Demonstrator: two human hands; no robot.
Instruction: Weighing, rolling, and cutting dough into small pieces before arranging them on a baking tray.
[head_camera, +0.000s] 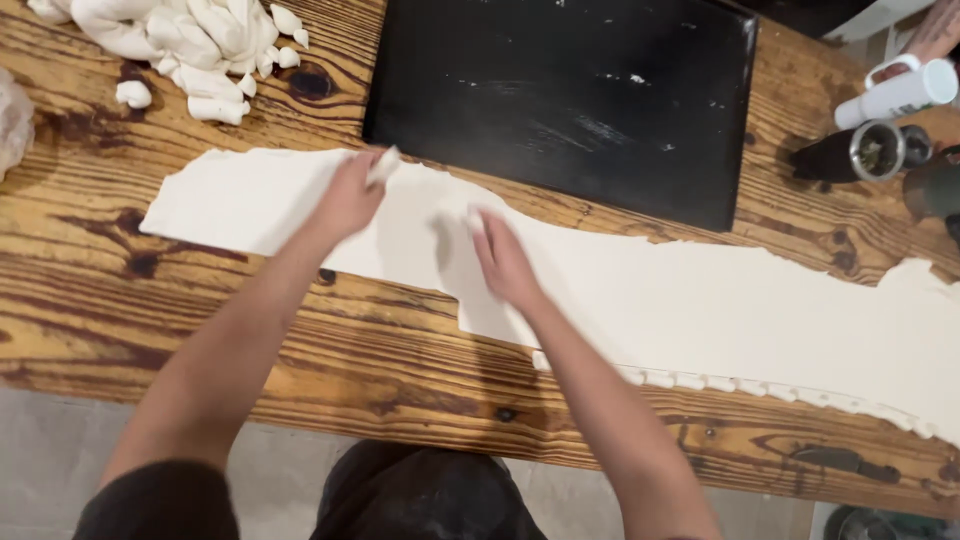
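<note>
While both forearms are reaching out over the near edge of the wooden counter (300, 370), the two hands are working on a long rolled sheet of white dough (700, 300) that is lying across the boards from left to right. Along the sheet's near edge, a row of small cut notches (760, 388) is showing toward the right. The right hand (505, 262) is resting on the sheet near its middle, fingers bent and pinching a small bit of dough at the fingertips. The left hand (350, 195) is sitting at the sheet's far edge, fingers closed around a small white piece of dough (384, 165) that is sticking up beyond the knuckles. Just beyond the sheet, a black baking tray (560, 100) is lying flat, dusted with faint flour streaks. At the far left, a heap of dough scraps (190, 40) is sitting on the counter. At the far right, a white bottle (900, 95) and a dark open jar (870, 152) are lying near the corner.
</note>
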